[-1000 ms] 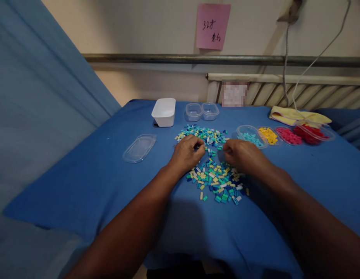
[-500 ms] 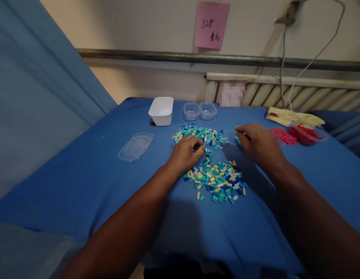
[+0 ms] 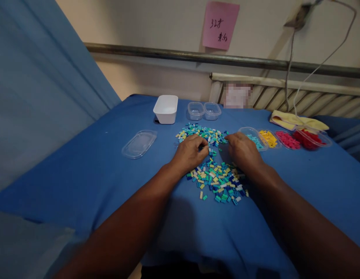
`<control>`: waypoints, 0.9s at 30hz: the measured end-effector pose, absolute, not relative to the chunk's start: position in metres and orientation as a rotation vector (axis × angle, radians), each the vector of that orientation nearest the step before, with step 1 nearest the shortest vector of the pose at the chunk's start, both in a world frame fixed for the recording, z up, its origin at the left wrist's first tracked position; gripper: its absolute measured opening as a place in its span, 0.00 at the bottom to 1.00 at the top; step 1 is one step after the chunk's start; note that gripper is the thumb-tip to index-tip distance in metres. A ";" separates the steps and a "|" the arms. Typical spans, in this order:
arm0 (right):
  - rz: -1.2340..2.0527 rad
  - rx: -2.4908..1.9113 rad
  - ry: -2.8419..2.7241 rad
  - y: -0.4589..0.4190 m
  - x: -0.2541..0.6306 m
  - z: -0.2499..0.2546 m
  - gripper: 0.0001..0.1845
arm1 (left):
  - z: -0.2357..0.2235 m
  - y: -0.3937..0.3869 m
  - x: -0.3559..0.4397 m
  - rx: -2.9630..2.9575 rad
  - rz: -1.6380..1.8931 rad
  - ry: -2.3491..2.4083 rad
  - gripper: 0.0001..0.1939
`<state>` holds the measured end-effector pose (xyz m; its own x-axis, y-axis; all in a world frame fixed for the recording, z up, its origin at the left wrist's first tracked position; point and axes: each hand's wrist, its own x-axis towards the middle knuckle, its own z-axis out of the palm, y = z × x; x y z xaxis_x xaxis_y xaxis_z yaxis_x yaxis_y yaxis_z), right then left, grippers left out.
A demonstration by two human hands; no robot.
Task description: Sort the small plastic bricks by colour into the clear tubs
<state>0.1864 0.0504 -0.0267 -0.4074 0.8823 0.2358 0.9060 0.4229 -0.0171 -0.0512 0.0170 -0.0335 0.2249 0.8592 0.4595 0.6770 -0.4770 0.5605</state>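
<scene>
Two hands, six tubs, one lid

blue cloth, pink note — multicoloured bricks

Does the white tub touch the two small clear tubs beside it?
Apart. The head view shows a strip of blue cloth between the white tub and the nearer of the two small clear tubs.
</scene>
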 end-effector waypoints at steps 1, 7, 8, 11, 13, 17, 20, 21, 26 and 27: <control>-0.205 -1.634 -2.472 0.050 0.185 -0.025 0.22 | -0.033 0.017 -0.051 2.264 1.094 1.446 0.04; -0.208 -1.805 -2.577 0.045 0.175 -0.018 0.17 | -0.031 0.015 -0.050 2.270 1.086 1.456 0.04; -0.201 -1.807 -2.596 0.045 0.175 -0.017 0.17 | -0.031 0.015 -0.050 2.271 1.086 1.453 0.04; -0.160 -1.749 -2.617 0.045 0.180 -0.017 0.16 | -0.030 0.015 -0.051 2.271 1.097 1.433 0.04; -0.124 -1.713 -2.613 0.046 0.184 -0.019 0.17 | -0.030 0.015 -0.051 2.270 1.092 1.426 0.04; -0.025 -1.666 -2.572 0.049 0.192 -0.023 0.17 | -0.030 0.014 -0.051 2.273 1.077 1.437 0.04; 0.030 -1.640 -2.540 0.052 0.194 -0.026 0.17 | -0.029 0.014 -0.051 2.278 1.088 1.446 0.04; 0.035 -1.634 -2.529 0.052 0.193 -0.028 0.17 | -0.029 0.013 -0.051 2.279 1.092 1.448 0.04; 0.100 -1.446 -2.395 0.047 0.187 -0.028 0.15 | -0.028 0.012 -0.050 2.306 1.126 1.397 0.03; 0.101 -1.385 -2.352 0.046 0.189 -0.026 0.15 | -0.027 0.011 -0.049 2.316 1.133 1.381 0.03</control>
<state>0.1885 0.0458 -0.0264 -0.4243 0.8517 0.3074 0.8224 0.5045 -0.2628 -0.0493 0.0113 -0.0272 0.2627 0.8224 0.5046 0.6558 -0.5358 0.5318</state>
